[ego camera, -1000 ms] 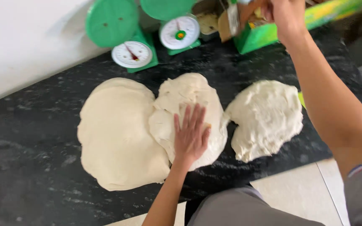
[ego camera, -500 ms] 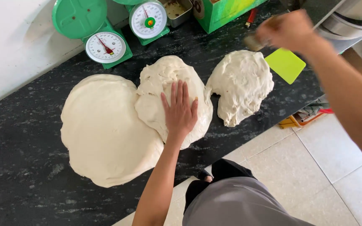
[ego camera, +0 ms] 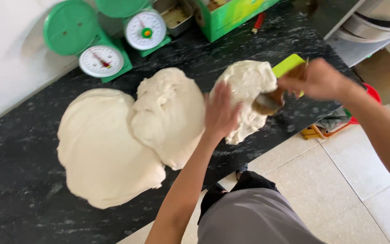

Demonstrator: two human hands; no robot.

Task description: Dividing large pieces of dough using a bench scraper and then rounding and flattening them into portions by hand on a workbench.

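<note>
Three masses of pale dough lie on a black stone counter (ego camera: 28, 180): a wide flat one (ego camera: 104, 149) at the left, a thicker one (ego camera: 170, 115) overlapping it in the middle, and a smaller lump (ego camera: 247, 86) at the right. My left hand (ego camera: 220, 110), fingers spread, rests on the left edge of the right lump. My right hand (ego camera: 317, 79) grips a blurred tool with a brown handle and metal blade (ego camera: 267, 103), held at that lump's right side. A green plastic scraper (ego camera: 287, 65) lies on the counter just under this hand.
Two green dial scales (ego camera: 100, 58) (ego camera: 145, 29) stand at the back by the white wall. Behind them are a metal tray (ego camera: 177, 16), a green box (ego camera: 231, 13) and a small red object (ego camera: 258, 22). Tiled floor (ego camera: 339, 180) lies below the counter edge.
My left hand has shifted from the middle dough to the right lump. My right hand has come down from the back of the counter with the tool to that lump's right side.
</note>
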